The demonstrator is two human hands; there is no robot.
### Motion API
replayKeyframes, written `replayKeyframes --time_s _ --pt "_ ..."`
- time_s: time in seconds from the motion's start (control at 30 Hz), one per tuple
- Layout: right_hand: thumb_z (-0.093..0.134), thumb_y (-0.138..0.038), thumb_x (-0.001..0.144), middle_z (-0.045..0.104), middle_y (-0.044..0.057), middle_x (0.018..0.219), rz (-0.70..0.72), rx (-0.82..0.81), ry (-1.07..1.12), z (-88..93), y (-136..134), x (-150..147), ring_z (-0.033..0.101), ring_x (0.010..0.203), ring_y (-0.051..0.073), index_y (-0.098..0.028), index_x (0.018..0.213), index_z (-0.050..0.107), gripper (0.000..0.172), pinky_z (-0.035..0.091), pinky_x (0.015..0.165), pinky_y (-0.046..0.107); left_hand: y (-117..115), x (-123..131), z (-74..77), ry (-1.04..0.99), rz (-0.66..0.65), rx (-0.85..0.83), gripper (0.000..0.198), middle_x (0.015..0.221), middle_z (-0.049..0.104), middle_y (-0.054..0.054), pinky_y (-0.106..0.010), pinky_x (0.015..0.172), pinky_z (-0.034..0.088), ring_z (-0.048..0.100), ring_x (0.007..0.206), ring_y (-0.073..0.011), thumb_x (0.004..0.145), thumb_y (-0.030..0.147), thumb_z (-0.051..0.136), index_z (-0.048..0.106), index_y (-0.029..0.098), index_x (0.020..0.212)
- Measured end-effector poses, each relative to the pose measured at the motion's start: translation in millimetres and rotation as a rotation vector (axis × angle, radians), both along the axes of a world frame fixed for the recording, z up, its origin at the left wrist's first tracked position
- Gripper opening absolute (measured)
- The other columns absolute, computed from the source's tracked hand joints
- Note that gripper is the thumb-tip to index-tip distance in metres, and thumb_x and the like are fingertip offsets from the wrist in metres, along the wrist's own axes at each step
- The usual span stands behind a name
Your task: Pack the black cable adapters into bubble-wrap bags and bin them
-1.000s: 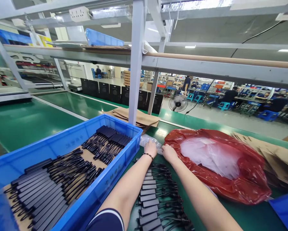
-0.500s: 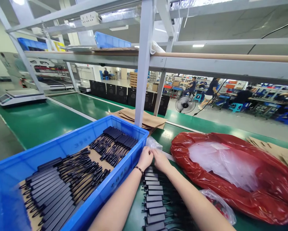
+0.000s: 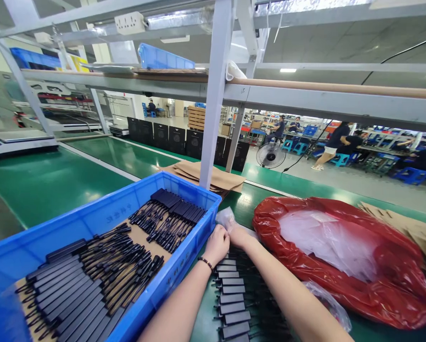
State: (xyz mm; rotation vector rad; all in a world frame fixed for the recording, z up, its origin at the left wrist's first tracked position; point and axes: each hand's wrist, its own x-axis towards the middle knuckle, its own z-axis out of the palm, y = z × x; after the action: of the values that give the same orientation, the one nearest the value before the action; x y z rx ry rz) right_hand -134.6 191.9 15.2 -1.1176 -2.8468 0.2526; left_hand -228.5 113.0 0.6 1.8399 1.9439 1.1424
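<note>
My left hand (image 3: 217, 243) and my right hand (image 3: 238, 233) meet side by side over the far end of a row of black adapters with cables (image 3: 234, 294) on the green bench. Both hands are closed, pinching a small clear plastic bag (image 3: 225, 217) that sticks up just behind them. A beaded bracelet sits on my left wrist. The blue crate (image 3: 134, 209) of black adapters on cardboard lies directly to the left of my left hand.
A red bag (image 3: 358, 289) filled with clear plastic bags lies to the right. Brown cardboard sheets (image 3: 220, 176) lie behind a grey rack post (image 3: 214, 95). A scale (image 3: 18, 140) stands far left. A fan (image 3: 270, 155) and other people are beyond the bench.
My hands drew back from the far bench toward me and came together by the crate corner, lifting the clear bag. The view shifted slightly; a person walked right in the background.
</note>
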Motion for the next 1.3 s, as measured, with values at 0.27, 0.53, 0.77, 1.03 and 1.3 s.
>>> replayKeyframes --time_s 0.27,0.53,0.77,1.03,1.3 --pt "0.039 0.001 0.072 0.047 0.013 0.129 -0.087 -0.075 0.307 7.5 -12.8 45.4 0.042 0.120 0.020 -0.011 0.119 0.052 0.051 0.032 0.102 0.032 -4.9 6.6 2.3 0.066 0.017 0.040 0.022 0.100 0.056 -0.007 -0.030 0.080 0.044 0.055 0.091 -0.0183 0.077 0.023 0.050 0.052 0.017 0.098" --pt "0.038 0.001 0.070 0.056 0.010 0.119 -0.246 -0.041 0.303 9.9 24.8 29.9 0.047 0.116 0.020 -0.012 0.120 0.051 0.053 0.037 0.098 0.034 -13.6 1.1 14.2 0.120 0.065 0.142 0.021 0.089 0.063 -0.007 -0.031 0.081 0.042 0.057 0.088 -0.0190 0.080 0.012 0.037 0.056 0.018 0.086" --pt "0.038 0.003 0.069 0.049 0.014 0.127 -0.255 -0.087 0.227 28.8 -15.8 72.9 0.046 0.116 0.022 -0.008 0.109 0.060 0.048 0.033 0.101 0.036 -12.2 4.3 10.5 0.208 0.060 0.158 0.021 0.083 0.066 -0.006 -0.029 0.073 0.044 0.060 0.079 -0.0181 0.078 0.011 0.039 0.058 0.018 0.081" --pt "0.038 -0.020 0.083 0.061 0.009 0.112 -0.262 -0.025 0.420 31.4 -128.4 211.6 0.055 0.105 0.022 -0.019 0.107 0.060 0.033 0.042 0.094 0.041 -15.9 11.1 24.8 0.287 0.032 0.199 0.023 0.087 0.065 -0.007 -0.033 0.082 0.043 0.058 0.087 -0.0201 0.078 0.013 0.039 0.060 0.018 0.085" --pt "0.043 -0.017 0.080 0.050 0.013 0.127 0.031 0.271 0.398 -21.3 -223.1 229.4 0.045 0.117 0.025 -0.022 0.121 0.048 0.042 0.045 0.092 0.043 -95.5 46.9 49.5 0.509 -0.073 0.084 0.040 0.129 0.049 -0.008 -0.052 0.103 0.023 0.036 0.124 -0.0272 0.082 0.036 0.042 0.052 0.023 0.118"
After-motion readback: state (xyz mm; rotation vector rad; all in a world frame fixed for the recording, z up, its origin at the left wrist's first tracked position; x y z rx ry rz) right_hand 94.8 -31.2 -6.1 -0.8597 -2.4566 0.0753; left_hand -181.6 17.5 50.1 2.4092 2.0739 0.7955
